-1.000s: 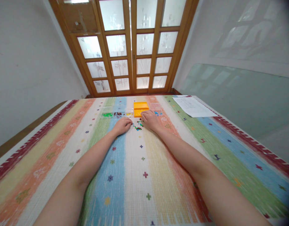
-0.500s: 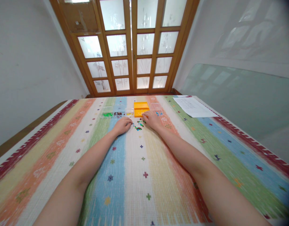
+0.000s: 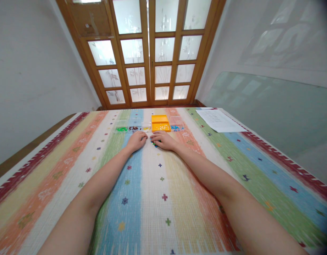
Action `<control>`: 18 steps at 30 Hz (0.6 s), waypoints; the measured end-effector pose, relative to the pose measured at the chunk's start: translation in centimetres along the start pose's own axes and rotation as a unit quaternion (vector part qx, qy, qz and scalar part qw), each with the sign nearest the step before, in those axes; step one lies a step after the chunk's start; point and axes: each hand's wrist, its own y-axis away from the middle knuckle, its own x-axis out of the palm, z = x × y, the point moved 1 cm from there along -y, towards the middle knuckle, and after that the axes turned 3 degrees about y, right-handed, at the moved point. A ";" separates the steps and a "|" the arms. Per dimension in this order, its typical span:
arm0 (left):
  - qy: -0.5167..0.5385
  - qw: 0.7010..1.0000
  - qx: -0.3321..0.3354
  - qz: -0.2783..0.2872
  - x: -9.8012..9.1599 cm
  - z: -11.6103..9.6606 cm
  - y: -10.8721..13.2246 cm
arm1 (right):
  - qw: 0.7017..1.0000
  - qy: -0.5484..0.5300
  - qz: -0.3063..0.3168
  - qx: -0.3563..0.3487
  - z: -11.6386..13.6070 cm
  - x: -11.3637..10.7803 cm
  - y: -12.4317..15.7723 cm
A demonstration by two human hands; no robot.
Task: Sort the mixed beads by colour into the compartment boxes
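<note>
My left hand (image 3: 137,140) rests on the tablecloth with its fingers curled together; what they hold, if anything, is too small to make out. My right hand (image 3: 164,140) is over a small pile of coloured pieces (image 3: 155,143), its fingers stretched out and a little apart, partly covering the pile. Blue, green and dark pieces show under its fingertips. Just behind my right hand lies an opened yellow box (image 3: 159,119) with several white pieces in its front half.
Beside the yellow box stand clear lidded boxes with green pieces (image 3: 122,129), dark brown pieces (image 3: 133,129), yellow pieces (image 3: 147,129) and blue pieces (image 3: 175,128). A printed paper sheet (image 3: 219,120) lies at the far right. The striped tablecloth (image 3: 153,212) covers the table.
My right hand has moved left and nearer, from the front of the yellow box to the pile. The white and blue pieces in the boxes now show. My left hand has shifted slightly.
</note>
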 end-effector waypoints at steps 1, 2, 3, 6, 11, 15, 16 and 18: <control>0.000 1.000 0.001 0.001 0.0 0.0 0.0 | 1.000 -0.002 0.003 0.001 0.0 0.0 0.0; -0.001 1.000 0.002 0.002 0.0 0.0 0.0 | 1.000 -0.003 0.004 0.003 0.0 0.0 0.0; -0.002 1.000 0.001 0.004 0.0 0.0 0.0 | 1.000 -0.004 0.005 0.006 0.1 -0.1 -0.1; -0.006 1.000 -0.007 0.009 0.0 -0.1 0.0 | 1.000 -0.003 0.000 0.004 0.2 0.0 -0.2; -0.005 1.000 -0.013 0.012 -0.1 -0.2 0.0 | 1.000 0.006 -0.005 -0.004 0.2 0.1 -0.2; -0.006 1.000 -0.013 0.014 -0.1 -0.2 0.0 | 1.000 0.016 -0.010 -0.002 0.4 0.1 -0.2; -0.005 1.000 -0.012 0.014 -0.1 -0.2 0.0 | 1.000 0.017 -0.011 0.000 0.4 0.0 -0.2; -0.004 1.000 -0.009 0.014 -0.1 -0.2 0.0 | 1.000 0.020 -0.016 0.009 0.3 0.0 -0.1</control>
